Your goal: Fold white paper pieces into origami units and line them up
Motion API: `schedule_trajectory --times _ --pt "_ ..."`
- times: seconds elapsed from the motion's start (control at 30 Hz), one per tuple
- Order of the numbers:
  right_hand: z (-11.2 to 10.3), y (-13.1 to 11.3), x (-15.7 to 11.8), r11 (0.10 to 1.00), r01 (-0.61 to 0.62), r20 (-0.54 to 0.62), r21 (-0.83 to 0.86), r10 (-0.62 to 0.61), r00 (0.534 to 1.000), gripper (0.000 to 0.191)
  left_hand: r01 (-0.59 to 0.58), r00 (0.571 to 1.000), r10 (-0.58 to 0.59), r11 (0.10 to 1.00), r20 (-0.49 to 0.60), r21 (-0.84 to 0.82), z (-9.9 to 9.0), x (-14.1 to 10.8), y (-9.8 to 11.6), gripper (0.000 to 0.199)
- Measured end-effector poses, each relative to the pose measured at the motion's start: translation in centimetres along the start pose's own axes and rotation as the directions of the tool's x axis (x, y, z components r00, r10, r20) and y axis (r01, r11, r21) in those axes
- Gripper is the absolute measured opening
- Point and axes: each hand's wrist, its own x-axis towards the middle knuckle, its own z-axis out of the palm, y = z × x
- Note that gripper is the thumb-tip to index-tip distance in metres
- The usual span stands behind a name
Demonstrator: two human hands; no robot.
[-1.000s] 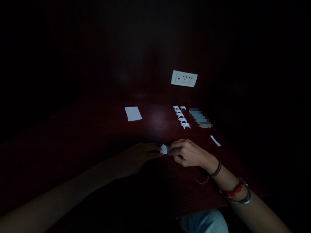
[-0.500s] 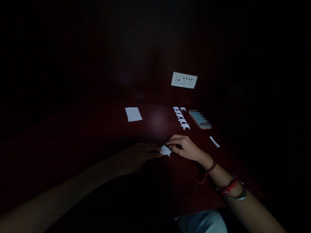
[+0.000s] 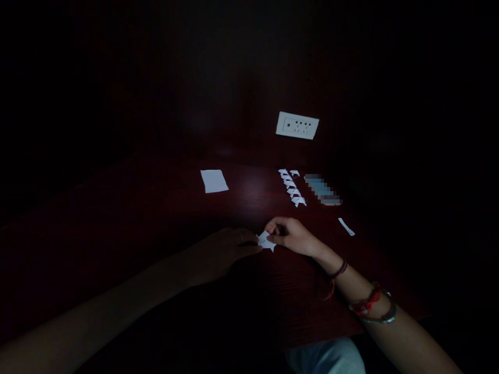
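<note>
A small white folded paper star (image 3: 266,241) with pointed corners lies low over the dark red table, between both hands. My left hand (image 3: 230,248), in deep shadow and wearing a ring, pinches its left side between thumb and fingers. From the right, my right hand (image 3: 291,236) grips the star's upper right part, thumb on top and fingers curled behind. Beyond the hands, several folded white paper pieces (image 3: 293,190) stand in a slanting row, with a single one (image 3: 295,173) beside the row's far end.
White paper sheets (image 3: 214,181) lie at the back left. A phone (image 3: 323,190) with a blurred screen is right of the row, and a narrow paper strip (image 3: 346,226) lies nearer. A socket plate (image 3: 297,125) is on the back wall. The table's front edge (image 3: 323,340) borders my knee.
The fingers of my right hand have curled in, and its thumb has moved left onto the paper star. My left hand keeps its hold. The view has shifted slightly.
</note>
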Motion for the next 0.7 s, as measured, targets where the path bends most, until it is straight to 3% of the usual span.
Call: schedule_trajectory --times 0.17,0.47,0.7 --pt "0.04 -0.29 0.14 1.0 0.019 0.003 0.007 -0.019 1.0 0.01 0.014 1.0 -0.013 1.0 0.011 -0.016 -0.13 0.05 0.11 0.056" --pt "-0.57 -0.43 -0.17 0.929 0.331 0.048 -0.164 -0.328 0.944 0.011 0.038 0.998 -0.037 0.999 0.041 -0.022 -0.4 0.11 0.47 0.055" --pt "-0.82 -0.28 -0.21 0.874 0.454 0.115 -0.172 -0.44 0.891 0.016 0.038 0.998 -0.038 0.999 0.045 -0.014 -0.06 0.01 0.35 0.052"
